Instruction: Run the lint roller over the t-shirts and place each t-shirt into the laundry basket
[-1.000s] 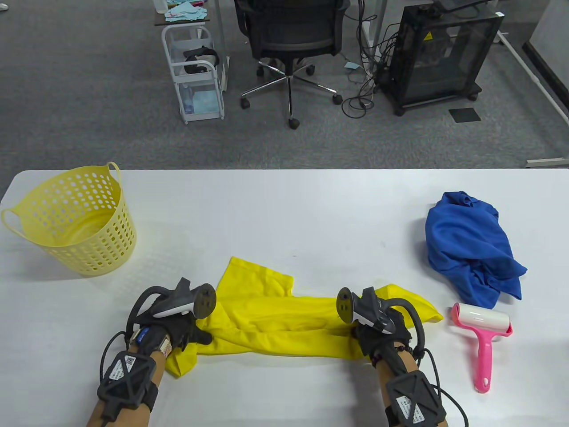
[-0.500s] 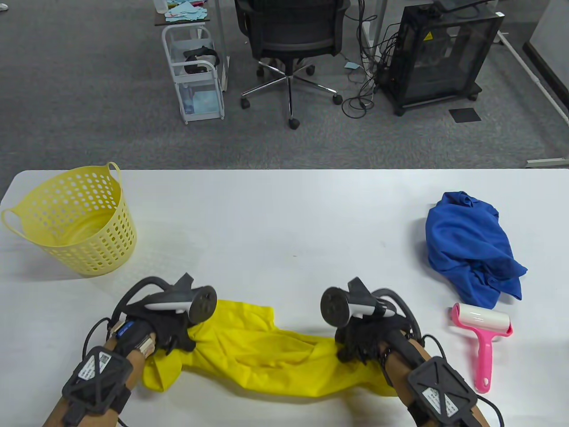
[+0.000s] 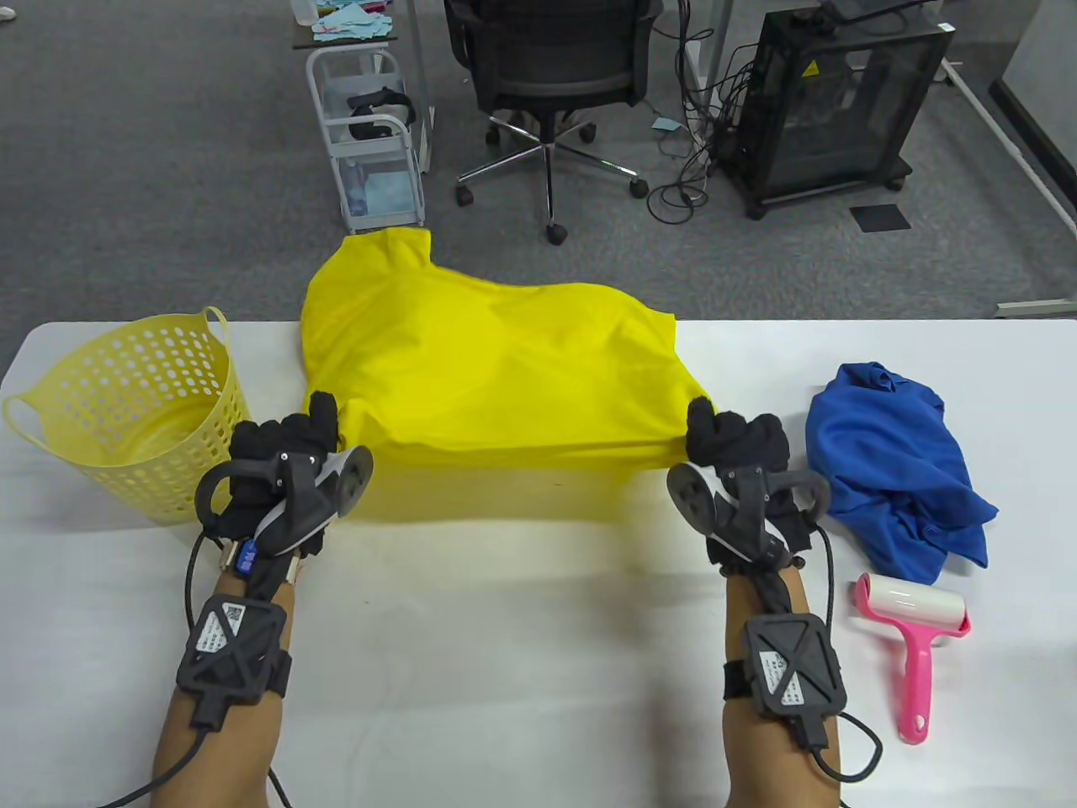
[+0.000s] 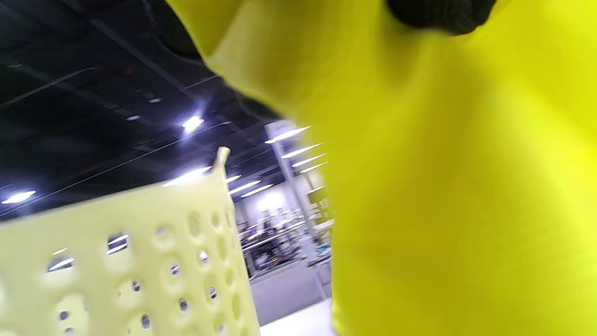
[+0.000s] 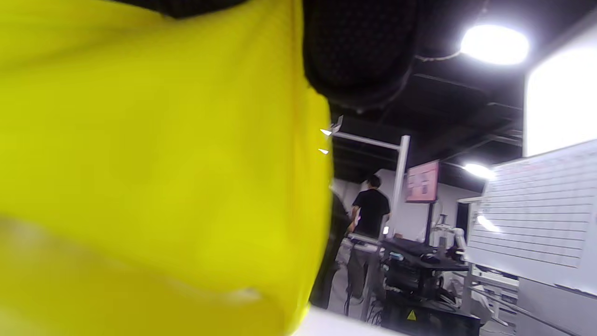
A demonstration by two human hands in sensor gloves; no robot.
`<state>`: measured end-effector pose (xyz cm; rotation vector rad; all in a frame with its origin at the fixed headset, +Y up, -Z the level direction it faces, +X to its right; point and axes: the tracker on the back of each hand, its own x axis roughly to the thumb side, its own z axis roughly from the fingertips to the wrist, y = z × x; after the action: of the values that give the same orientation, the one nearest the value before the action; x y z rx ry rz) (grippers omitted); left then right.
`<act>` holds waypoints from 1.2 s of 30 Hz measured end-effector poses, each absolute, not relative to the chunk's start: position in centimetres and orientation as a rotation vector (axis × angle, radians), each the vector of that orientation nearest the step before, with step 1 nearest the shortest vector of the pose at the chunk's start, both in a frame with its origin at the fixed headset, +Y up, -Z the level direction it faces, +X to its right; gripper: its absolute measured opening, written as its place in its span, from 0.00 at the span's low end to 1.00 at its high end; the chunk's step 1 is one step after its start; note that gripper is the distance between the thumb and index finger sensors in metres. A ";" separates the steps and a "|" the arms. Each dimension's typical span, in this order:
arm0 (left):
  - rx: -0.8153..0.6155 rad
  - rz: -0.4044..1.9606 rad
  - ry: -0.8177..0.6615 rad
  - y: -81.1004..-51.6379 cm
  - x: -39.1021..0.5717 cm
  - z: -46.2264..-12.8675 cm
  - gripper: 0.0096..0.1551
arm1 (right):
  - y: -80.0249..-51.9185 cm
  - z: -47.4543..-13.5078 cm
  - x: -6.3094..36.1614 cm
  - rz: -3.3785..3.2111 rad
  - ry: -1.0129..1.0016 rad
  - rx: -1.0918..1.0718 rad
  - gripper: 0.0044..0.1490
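Note:
The yellow t-shirt (image 3: 496, 362) billows in the air above the table, spread wide between both hands. My left hand (image 3: 290, 433) grips its near left corner and my right hand (image 3: 728, 433) grips its near right corner. The cloth fills much of the left wrist view (image 4: 443, 186) and the right wrist view (image 5: 154, 163). A crumpled blue t-shirt (image 3: 892, 467) lies on the table at the right. In front of it lies the pink lint roller (image 3: 913, 631), untouched. The yellow laundry basket (image 3: 135, 412) stands at the table's left end, its perforated wall (image 4: 140, 266) close to my left hand.
The white table (image 3: 522, 640) spreads in front of my hands. Beyond its far edge stand an office chair (image 3: 551, 76), a white trolley (image 3: 366, 135) and a black cabinet (image 3: 829, 101) with cables. A person (image 5: 368, 210) stands far off in the right wrist view.
Both hands, which gripped the bunched yellow t-shirt low near the table's front edge, have swung up and away. The shirt has flown open from a crumpled strip into a wide airborne sheet.

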<state>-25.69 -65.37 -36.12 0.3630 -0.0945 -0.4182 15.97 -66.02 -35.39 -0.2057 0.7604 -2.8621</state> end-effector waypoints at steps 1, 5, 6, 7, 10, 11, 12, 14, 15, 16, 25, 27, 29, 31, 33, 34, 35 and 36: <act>0.334 -0.431 -0.139 -66.2 -25.8 -35.4 0.28 | -67.0 -34.8 16.0 -2.876 0.704 -0.253 0.29; 0.149 -0.538 -0.367 -71.3 -26.7 -30.9 0.27 | -72.5 -31.0 16.2 -2.716 0.417 -0.573 0.29; 0.107 -0.547 -0.407 -72.1 -26.9 -30.1 0.27 | -73.5 -30.1 16.2 -2.679 0.383 -0.619 0.29; 0.043 -0.539 -0.461 -73.1 -27.3 -28.9 0.27 | -74.6 -29.1 16.3 -2.652 0.283 -0.672 0.29; -0.195 -0.449 -0.584 -74.9 -28.0 -26.8 0.30 | -76.3 -27.6 16.3 -2.571 -0.102 -0.654 0.38; -0.273 -0.441 -0.591 -75.0 -28.2 -26.4 0.33 | -76.0 -27.2 16.5 -2.553 -0.195 -0.586 0.42; -0.388 -0.433 -0.564 -75.0 -28.6 -26.1 0.41 | -75.3 -26.9 16.7 -2.570 -0.273 -0.555 0.48; -0.560 -0.393 -0.504 -73.7 -29.4 -25.5 0.49 | -73.0 -26.5 17.0 -2.669 -0.335 -0.407 0.50; -0.613 -0.325 -0.494 -72.6 -29.8 -25.4 0.49 | -71.5 -26.3 17.2 -2.722 -0.296 -0.352 0.49; -0.610 -0.281 -0.480 -71.8 -30.1 -25.4 0.48 | -70.4 -26.2 17.3 -2.766 -0.236 -0.306 0.47; 0.004 0.001 -0.191 -68.9 -28.6 -30.3 0.36 | -69.2 -30.2 13.8 -3.225 0.151 0.094 0.42; -0.113 -0.120 -0.187 -72.1 -26.8 -31.4 0.41 | -72.9 -31.7 13.1 -3.264 -0.161 0.168 0.45; -0.224 -0.178 -0.190 -74.5 -26.1 -31.7 0.49 | -75.2 -32.1 13.2 -3.210 -0.340 0.148 0.48; -0.353 -0.203 -0.211 -76.7 -26.1 -31.7 0.56 | -77.1 -32.2 14.1 -3.089 -0.422 0.133 0.52; -0.516 -0.226 -0.221 -77.9 -26.5 -31.4 0.61 | -77.6 -31.8 15.6 -2.970 -0.598 0.108 0.54; -0.601 -0.212 -0.216 -77.9 -26.9 -31.0 0.62 | -77.4 -31.5 16.3 -2.998 -0.674 0.106 0.55; -0.627 -0.180 -0.228 -77.9 -27.0 -30.7 0.64 | -77.2 -31.3 16.7 -3.021 -0.697 0.114 0.56; -0.634 -0.143 -0.246 -77.7 -27.0 -30.2 0.65 | -76.8 -31.0 17.0 -3.018 -0.726 0.119 0.57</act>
<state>-27.03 -77.72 -30.24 -0.6338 -0.2457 -0.1431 16.97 -76.79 -31.04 0.1187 -0.7263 -3.0184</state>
